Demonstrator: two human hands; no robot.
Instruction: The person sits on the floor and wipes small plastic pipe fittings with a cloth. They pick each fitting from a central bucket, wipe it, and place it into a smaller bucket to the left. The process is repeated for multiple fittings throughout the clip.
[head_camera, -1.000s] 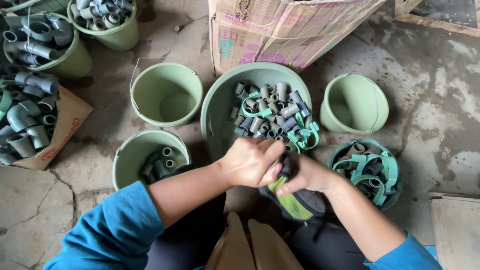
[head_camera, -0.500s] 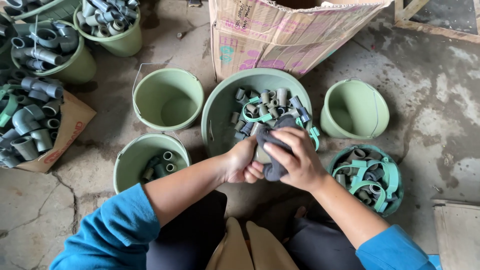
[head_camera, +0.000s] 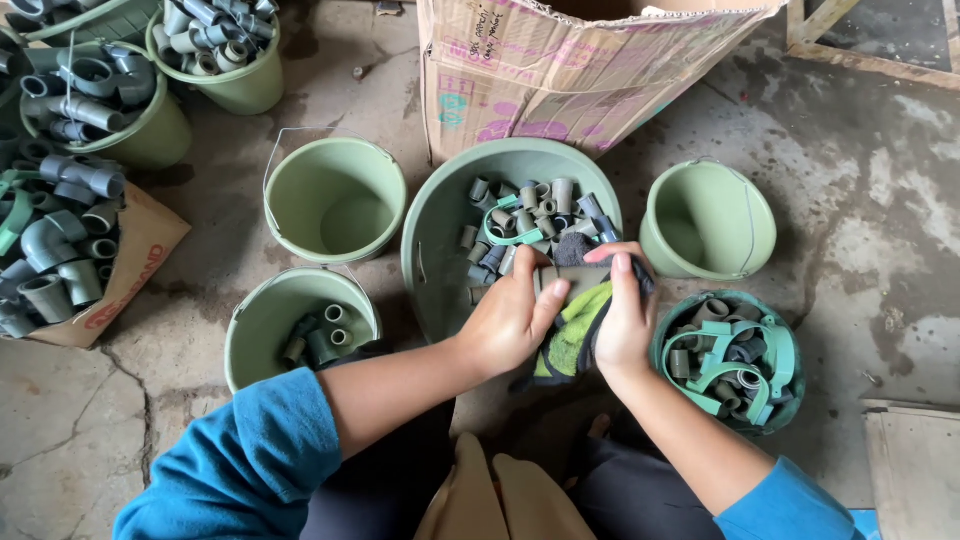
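Observation:
My left hand and my right hand together grip a dark grey and yellow-green cloth wrapped about a short grey pipe piece. They hover over the near rim of a large green basin that holds several grey pipe fittings and green clamps. Most of the pipe piece is hidden by the cloth and my fingers.
An empty green bucket stands at the left, another empty bucket at the right. A near-left bucket holds a few fittings. A teal bucket holds clamps. A cardboard box stands behind. Buckets and cardboard with elbows lie at far left.
Both hands shifted a little to the right over the basin. The cloth has turned, showing its yellow-green side, and my right hand has moved from on top to the cloth's right side.

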